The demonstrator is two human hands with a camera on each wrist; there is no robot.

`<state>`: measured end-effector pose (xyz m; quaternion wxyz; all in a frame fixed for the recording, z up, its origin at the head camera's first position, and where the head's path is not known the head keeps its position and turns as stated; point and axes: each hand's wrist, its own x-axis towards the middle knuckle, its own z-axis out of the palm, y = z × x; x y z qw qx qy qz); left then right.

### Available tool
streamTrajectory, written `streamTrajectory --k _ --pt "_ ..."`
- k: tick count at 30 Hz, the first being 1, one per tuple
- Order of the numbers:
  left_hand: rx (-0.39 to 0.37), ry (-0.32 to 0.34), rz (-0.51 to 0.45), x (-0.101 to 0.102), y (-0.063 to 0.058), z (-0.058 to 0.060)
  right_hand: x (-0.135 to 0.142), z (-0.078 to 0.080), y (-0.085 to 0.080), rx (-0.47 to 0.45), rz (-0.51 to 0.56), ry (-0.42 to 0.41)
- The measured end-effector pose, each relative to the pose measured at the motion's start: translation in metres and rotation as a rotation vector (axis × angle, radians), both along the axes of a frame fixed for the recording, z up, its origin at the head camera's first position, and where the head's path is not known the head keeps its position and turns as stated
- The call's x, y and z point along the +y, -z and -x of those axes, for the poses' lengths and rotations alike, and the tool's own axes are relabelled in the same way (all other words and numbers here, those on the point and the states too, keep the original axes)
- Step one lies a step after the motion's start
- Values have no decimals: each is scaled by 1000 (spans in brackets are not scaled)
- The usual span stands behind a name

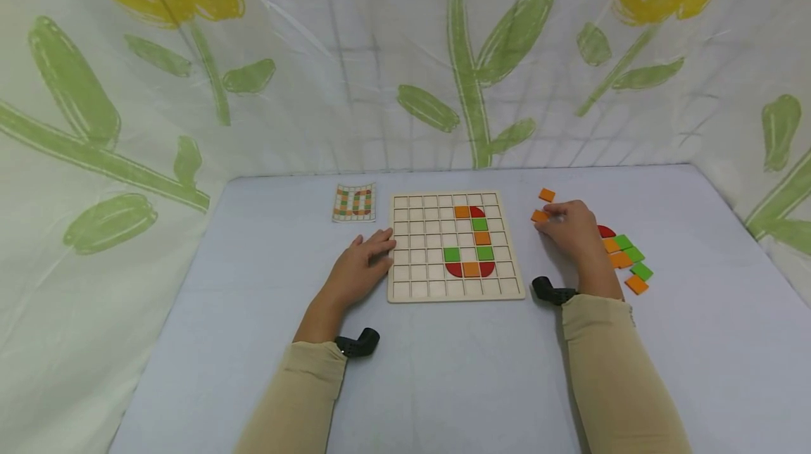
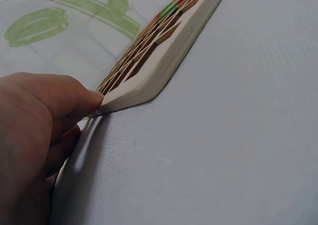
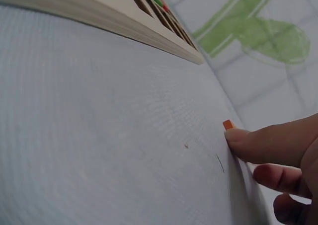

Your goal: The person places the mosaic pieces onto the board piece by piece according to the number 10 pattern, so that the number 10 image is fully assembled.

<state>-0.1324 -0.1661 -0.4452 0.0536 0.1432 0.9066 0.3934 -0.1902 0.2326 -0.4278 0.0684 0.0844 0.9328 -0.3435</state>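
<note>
A wooden grid board [image 1: 418, 290] lies on the table, with orange, green and red tiles in some cells, such as a green tile [image 1: 479, 224] and an orange tile [image 1: 471, 269]. At its left edge rests my left hand [image 1: 361, 271], fingers fairly straight, with the thumb [image 2: 89, 100] touching the rim. To the right of the board, my right hand [image 1: 573, 232] pinches an orange square tile [image 1: 539, 216] between thumb and finger. In the right wrist view this tile [image 3: 228, 124] shows only partly past the thumb. Another orange tile [image 1: 547, 195] lies just beyond it.
A small pattern card [image 1: 354, 203] with a coloured grid lies left of the board's far corner. Right of my right wrist sits a loose group of tiles, including a green tile [image 1: 642, 271], an orange tile [image 1: 636, 285] and a red rounded piece [image 1: 606, 231]. A flowered curtain [image 1: 304, 102] hangs behind the table.
</note>
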Motion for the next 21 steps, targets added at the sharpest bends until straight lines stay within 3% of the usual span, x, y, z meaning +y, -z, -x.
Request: streamTrajectory --k 5,9,16,21 --pt "-1 0 3 -1 0 0 -1 0 -1 -18 -22 2" --pt "3 4 11 -1 0 -1 -9 0 -4 -16 -20 -64" --pt "14 -3 4 -2 0 -1 -62 -4 -20 6 16 -295" --pt "7 3 -1 -2 1 -1 -100 -13 -21 31 23 -475"
